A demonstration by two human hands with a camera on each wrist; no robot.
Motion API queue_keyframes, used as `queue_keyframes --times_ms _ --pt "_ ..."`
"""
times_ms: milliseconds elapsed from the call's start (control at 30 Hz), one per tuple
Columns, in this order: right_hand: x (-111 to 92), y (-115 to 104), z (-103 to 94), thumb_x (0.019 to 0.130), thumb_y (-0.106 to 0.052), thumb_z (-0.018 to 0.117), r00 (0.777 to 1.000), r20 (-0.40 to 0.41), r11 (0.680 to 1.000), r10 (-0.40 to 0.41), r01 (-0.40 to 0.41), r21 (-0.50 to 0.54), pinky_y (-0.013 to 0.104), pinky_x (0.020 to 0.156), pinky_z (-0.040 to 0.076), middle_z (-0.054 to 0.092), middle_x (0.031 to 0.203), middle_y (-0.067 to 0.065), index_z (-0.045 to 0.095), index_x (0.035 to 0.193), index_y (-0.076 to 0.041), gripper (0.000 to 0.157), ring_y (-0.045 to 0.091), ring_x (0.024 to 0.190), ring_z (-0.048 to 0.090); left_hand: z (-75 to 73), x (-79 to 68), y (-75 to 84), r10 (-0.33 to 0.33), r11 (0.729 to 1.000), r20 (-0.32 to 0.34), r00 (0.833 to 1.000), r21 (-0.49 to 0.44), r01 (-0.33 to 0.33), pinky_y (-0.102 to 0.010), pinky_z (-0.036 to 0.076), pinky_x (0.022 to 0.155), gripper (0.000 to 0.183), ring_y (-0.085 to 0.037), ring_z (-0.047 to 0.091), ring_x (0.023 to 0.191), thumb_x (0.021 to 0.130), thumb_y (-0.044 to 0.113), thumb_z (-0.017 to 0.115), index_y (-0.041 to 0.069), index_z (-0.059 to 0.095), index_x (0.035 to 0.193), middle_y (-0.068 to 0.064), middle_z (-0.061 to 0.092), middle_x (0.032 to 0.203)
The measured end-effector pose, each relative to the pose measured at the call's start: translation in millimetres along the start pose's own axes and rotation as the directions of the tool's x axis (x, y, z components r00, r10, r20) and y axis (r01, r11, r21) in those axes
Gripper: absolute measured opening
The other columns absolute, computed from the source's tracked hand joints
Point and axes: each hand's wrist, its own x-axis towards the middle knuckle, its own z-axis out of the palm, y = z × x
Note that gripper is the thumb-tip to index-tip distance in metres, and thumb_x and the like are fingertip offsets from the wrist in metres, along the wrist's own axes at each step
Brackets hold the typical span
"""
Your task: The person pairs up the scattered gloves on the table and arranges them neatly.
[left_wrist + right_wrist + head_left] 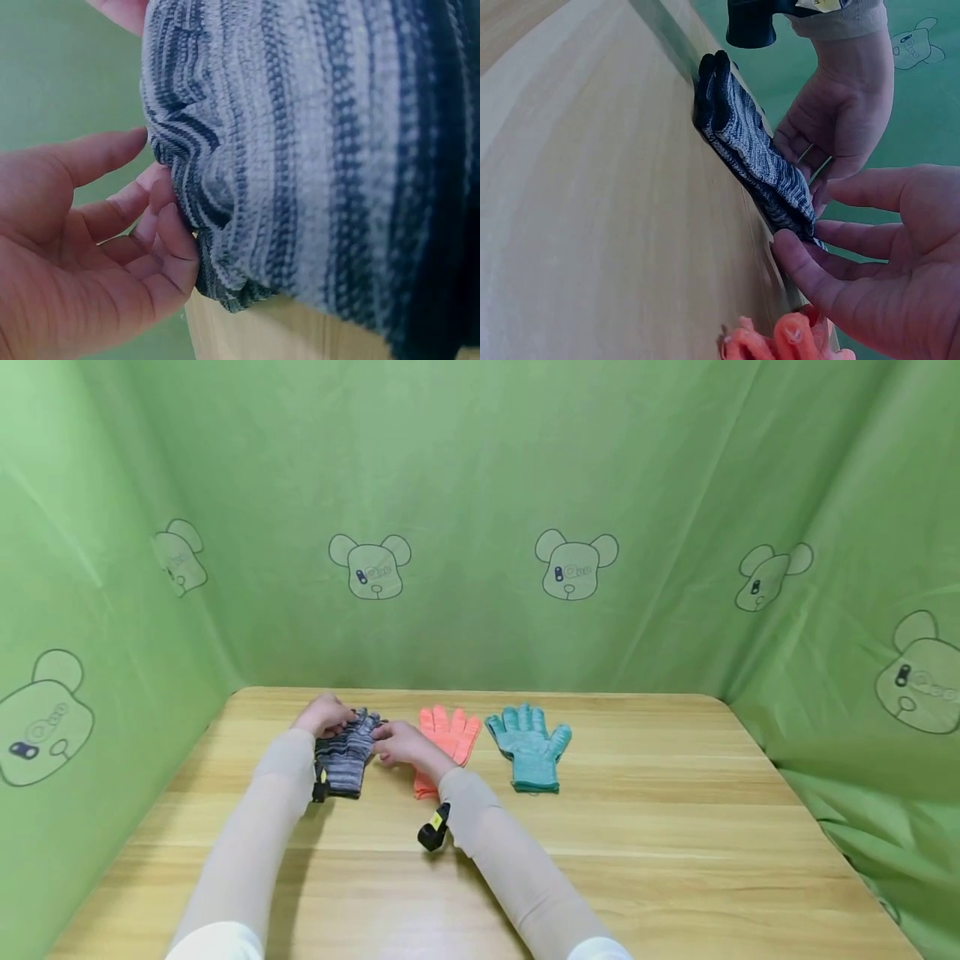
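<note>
A pair of grey-and-black striped knit gloves (345,766) lies stacked on the left part of the table, dark cuffs toward me. My left hand (322,717) is at the finger end; its curled fingers pinch the bunched knit edge (199,176) in the left wrist view. From the right side reaches my right hand (408,748), thumb and fingers spread apart, fingertips right at the edge of the striped gloves (761,150). Beneath my right wrist lie coral gloves (450,735), partly hidden. To their right are teal gloves (534,747), flat with fingers pointing away.
The wooden table (675,827) ends a short way beyond the gloves. Green cloth (480,635) with printed bear heads hangs behind and on both sides. A black wrist camera (433,831) hangs under my right forearm.
</note>
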Motion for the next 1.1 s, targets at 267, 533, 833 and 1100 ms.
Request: queue_keyframes --times_ms 267,533,833,1100 --pt "-1.5 -2.1 1.9 0.093 -0.012 0.061 1.0 -0.018 1.0 0.006 -0.007 -0.016 0.031 0.08 0.058 0.062 0.126 0.013 0.058 0.13 0.0 0.039 0.026 0.095 0.066 -2.0 5.4 -8.3 -0.001 1.0 -0.056 0.998 0.006 0.002 -0.019 0.044 0.052 0.02 -0.006 0.045 0.054 0.087 0.008 0.062 0.012 0.048 0.073 0.007 0.043 0.058" --pt "-1.8 -6.2 4.4 0.092 -0.012 0.064 1.0 -0.031 0.997 0.004 -0.006 -0.074 0.028 0.07 0.058 0.063 0.125 0.016 0.059 0.13 -0.002 0.04 0.023 0.083 0.067 -4.5 2.8 -10.0 -0.026 0.999 -0.059 0.998 -0.039 0.024 -0.019 0.047 0.053 0.012 -0.007 0.049 0.054 0.089 0.007 0.061 0.007 0.054 0.079 0.006 0.049 0.057" --pt "-2.4 -6.2 4.7 0.09 -0.015 0.067 1.0 0.007 0.988 -0.014 0.015 -0.156 0.023 0.062 0.051 0.057 0.137 0.013 0.059 0.134 -0.01 0.045 0.015 0.066 0.058 -3.6 -0.7 -9.4 -0.043 0.997 -0.087 0.995 -0.061 0.038 -0.018 0.048 0.05 0.013 -0.006 0.049 0.05 0.087 0.001 0.06 0.005 0.053 0.077 0.004 0.049 0.055" --pt "-2.4 -6.2 6.5 0.09 -0.017 0.067 0.999 0.031 0.977 -0.018 0.024 -0.213 0.023 0.065 0.05 0.06 0.134 0.012 0.058 0.133 -0.005 0.046 0.014 0.064 0.058 -3.2 2.6 -13.3 -0.029 0.999 -0.138 0.99 0.023 0.032 -0.018 0.046 0.045 0.014 -0.006 0.046 0.042 0.083 0.002 0.064 0.005 0.056 0.071 0.005 0.048 0.049"
